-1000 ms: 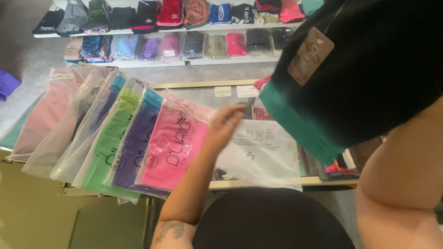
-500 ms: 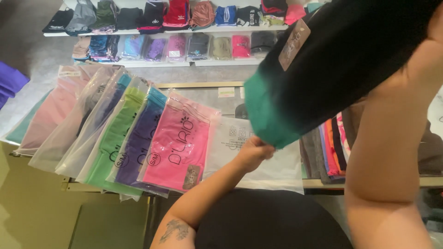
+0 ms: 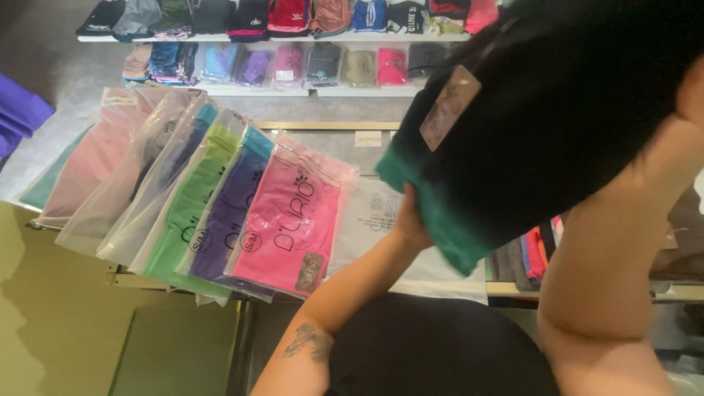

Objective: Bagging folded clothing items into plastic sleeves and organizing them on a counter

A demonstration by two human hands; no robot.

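I hold up a black garment [image 3: 557,110] with a teal-green hem band [image 3: 440,227] and a brown cardboard tag [image 3: 449,106]. My left hand [image 3: 412,224] reaches up from below and grips the hem's lower left edge, its fingers hidden behind the cloth. My right hand [image 3: 691,92] shows only as a sliver at the right edge, raised high with the garment bunched around it. Below the garment an empty clear plastic bag [image 3: 370,216] lies flat on the counter.
Bagged garments fan across the counter: pink [image 3: 290,220], purple [image 3: 231,213], green [image 3: 187,213] and several paler ones to the left. A stack of folded coloured clothes [image 3: 532,253] sits under the garment. Shelves of folded clothes [image 3: 293,70] run along the back.
My left hand left the clear bag on the counter and rose to the garment's green hem. The garment swung lower and leftward across the view.
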